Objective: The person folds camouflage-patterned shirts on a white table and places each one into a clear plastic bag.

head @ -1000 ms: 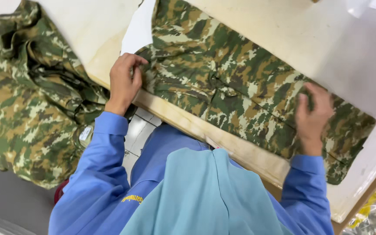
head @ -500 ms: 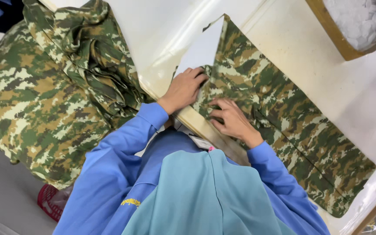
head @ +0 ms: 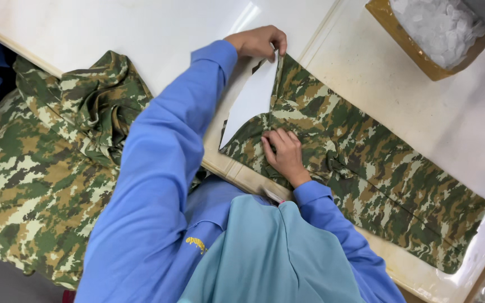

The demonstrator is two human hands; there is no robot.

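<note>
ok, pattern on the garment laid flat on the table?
Green, brown and tan camouflage on the garment; the head view, the only one, shows it clearly.

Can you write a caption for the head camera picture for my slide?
Left hand pinches the camouflage garment edge while right hand presses it flat on the white table.

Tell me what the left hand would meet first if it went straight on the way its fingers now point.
The left hand pinches the top corner of the camouflage garment. Beyond its fingers lies only bare white table; the cardboard box sits farther along, probably first.
</note>
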